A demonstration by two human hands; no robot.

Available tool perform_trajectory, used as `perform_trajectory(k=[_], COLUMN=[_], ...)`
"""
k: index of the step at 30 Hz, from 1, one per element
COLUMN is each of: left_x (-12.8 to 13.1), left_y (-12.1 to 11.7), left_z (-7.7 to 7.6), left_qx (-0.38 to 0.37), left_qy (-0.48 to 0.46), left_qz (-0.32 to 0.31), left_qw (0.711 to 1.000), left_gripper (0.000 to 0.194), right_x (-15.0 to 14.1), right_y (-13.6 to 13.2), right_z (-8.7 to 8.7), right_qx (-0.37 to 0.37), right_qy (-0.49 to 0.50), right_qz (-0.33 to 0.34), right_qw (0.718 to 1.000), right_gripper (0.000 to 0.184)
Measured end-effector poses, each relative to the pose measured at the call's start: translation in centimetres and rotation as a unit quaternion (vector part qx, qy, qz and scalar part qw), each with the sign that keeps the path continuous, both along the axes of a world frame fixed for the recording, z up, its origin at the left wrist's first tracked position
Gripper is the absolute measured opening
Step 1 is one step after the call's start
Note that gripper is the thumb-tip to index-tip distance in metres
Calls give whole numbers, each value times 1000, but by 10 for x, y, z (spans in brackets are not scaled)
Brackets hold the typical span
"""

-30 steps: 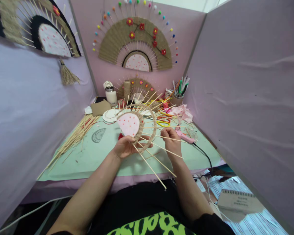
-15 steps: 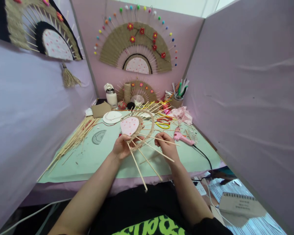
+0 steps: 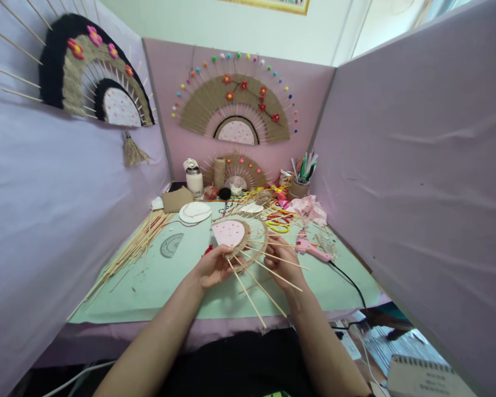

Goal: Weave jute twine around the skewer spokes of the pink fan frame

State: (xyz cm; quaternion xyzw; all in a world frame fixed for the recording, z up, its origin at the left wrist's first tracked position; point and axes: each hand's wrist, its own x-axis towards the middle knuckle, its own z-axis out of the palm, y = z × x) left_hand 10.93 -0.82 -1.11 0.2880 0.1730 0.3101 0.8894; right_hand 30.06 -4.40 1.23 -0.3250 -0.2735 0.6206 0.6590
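I hold a half-made fan (image 3: pixel 236 236) above the green mat: a pink dotted half-disc with a band of brown twine woven round bamboo skewers that fan outward. My left hand (image 3: pixel 212 266) grips the fan's lower edge from below, fingers curled round it. My right hand (image 3: pixel 281 262) sits just right of the fan among its skewers, fingers bent and pinched at the weave; what they pinch is too small to make out. Several skewer ends (image 3: pixel 252 298) point toward me.
A green mat (image 3: pixel 157 281) covers the table between pink and lilac partition walls. Loose skewers (image 3: pixel 126 253) lie at the left, a pink glue gun (image 3: pixel 310 248) with its cord at the right. Finished fans (image 3: pixel 235 107) hang on the walls; a twine spool, jar and pen cup stand behind.
The view has tipped upward, so everything sits lower in frame. The fan and both hands stay together; the fan is slightly flatter and the right hand is closer to its rim.
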Motion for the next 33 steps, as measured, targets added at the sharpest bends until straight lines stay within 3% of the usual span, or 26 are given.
perform_trajectory(k=[4,7,9,14,19,24,26,28,31,33], left_x=[-9,-15,-17,-12,-13,-21,-22,-22,-22,-21], left_y=[-24,-49,-62,-75,-71,-65,-63,-63,-64,-66], left_z=[-1,0,2,-3,-19,-18,-14,-12,-10,-8], left_qx=[-48,-45,-12,119,252,354,412,464,498,487], left_qy=[7,94,178,270,327,413,414,401,357,322], left_qz=[45,79,123,216,345,472,468,419,338,319], left_qw=[998,991,976,931,843,694,663,669,715,746], left_gripper=[40,35,24,35,29,43,52,51,42,41], right_x=[-5,-8,-10,-16,-23,-28,-30,-31,-34,-35], right_y=[-3,-3,-4,-8,-11,-12,-12,-12,-11,-10], right_z=[-6,-10,-10,-5,-1,1,2,3,7,12], right_qx=[-21,-22,-24,-29,-23,-19,-19,-18,-11,-2], right_qy=[27,46,48,42,46,38,35,31,22,17], right_qz=[-3,-4,-4,-5,21,32,34,31,33,36], right_qw=[999,999,999,999,998,999,999,999,999,999], right_gripper=[34,34,35,36,39,37,36,36,35,34])
